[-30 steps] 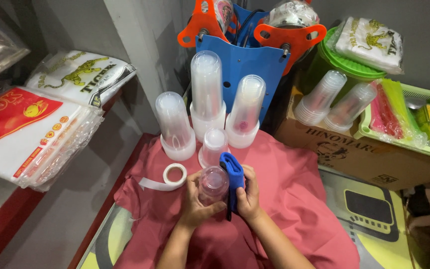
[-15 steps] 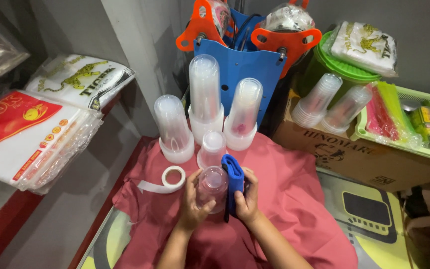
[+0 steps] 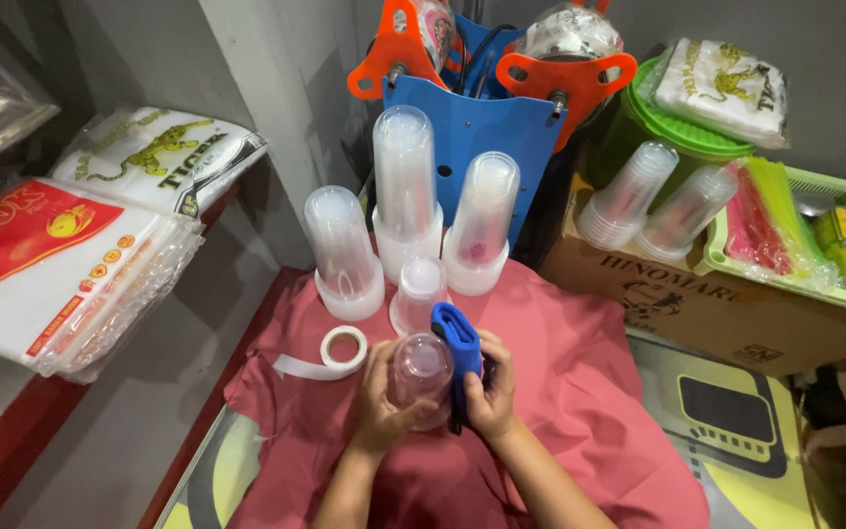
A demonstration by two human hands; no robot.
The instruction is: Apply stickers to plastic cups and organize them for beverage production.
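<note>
Three tall stacks of clear cups point(image 3: 405, 186) stand on a red cloth point(image 3: 580, 343), behind a roll of white tape point(image 3: 344, 348). Over the cloth's middle, the left hand point(image 3: 381, 402) wraps closed around a clear plastic cup point(image 3: 421, 372); the right hand point(image 3: 492, 392) grips a blue cloth point(image 3: 459, 348) pressed against the cup.
</note>
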